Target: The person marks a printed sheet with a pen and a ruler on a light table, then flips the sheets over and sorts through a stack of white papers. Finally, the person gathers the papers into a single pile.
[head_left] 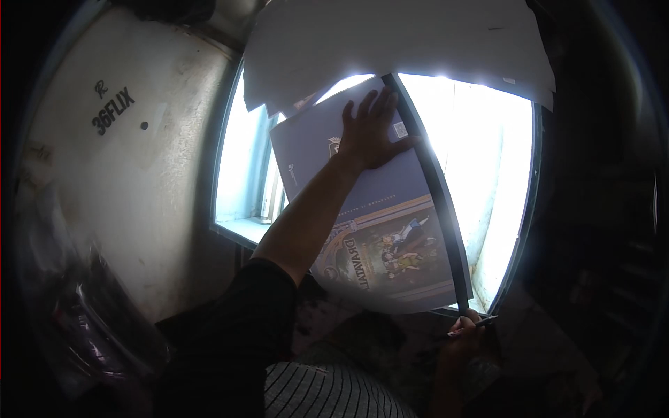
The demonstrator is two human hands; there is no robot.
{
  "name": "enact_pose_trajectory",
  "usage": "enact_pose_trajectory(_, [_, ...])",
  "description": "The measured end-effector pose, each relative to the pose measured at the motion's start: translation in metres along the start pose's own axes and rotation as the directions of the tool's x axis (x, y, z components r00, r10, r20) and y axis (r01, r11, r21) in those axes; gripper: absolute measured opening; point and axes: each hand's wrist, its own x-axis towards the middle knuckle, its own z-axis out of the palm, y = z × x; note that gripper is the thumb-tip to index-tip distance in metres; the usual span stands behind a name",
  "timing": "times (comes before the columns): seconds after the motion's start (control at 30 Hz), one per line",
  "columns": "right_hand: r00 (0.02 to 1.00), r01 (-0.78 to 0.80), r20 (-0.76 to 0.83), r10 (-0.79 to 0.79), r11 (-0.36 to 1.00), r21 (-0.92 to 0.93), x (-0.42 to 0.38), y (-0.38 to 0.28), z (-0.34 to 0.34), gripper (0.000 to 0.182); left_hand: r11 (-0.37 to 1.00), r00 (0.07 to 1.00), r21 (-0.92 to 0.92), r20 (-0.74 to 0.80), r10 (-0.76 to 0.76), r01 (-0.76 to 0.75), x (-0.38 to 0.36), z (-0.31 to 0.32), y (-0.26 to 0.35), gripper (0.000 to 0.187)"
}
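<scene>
The lit box (481, 160), framed in dark edging, is the largest thing, and white sheets (397, 42) overlap its far end. On the box lies a printed cover (397, 261), its long axis slanting from far left to near right; the end with the crest points far, the end with the coloured picture points near. A dark strip (448, 216) runs along the cover's right side, gently curved as seen here, from the far edge to the near corner of the box. The left arm, sleeved to about the elbow, reaches from near left toward far right. Its left hand (368, 136) is spread palm down, fingers pointing far, thumb out to the strip; the cover lies under it, most of the print extending nearer. The right hand (460, 345), at the strip's near end, has its fingers curled round a thin tool (486, 321) pointing right; whether blade or pen, I cannot tell.
</scene>
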Motion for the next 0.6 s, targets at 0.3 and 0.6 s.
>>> enact_pose_trajectory(0.3, [1.000,0.005,-0.010,-0.005,1.000,0.012,0.002,-0.005,0.000,0.020,0.999,1.000,-0.047,-0.024,0.004,-0.006,0.000,-0.003,0.002,0.104])
enact_pose_trajectory(0.6, [0.991,-0.137,0.029,0.134,0.940,0.313,0.004,0.004,-0.007,0.034,0.979,0.968,-0.074,-0.181,0.175,-0.191,0.005,0.015,-0.005,0.110])
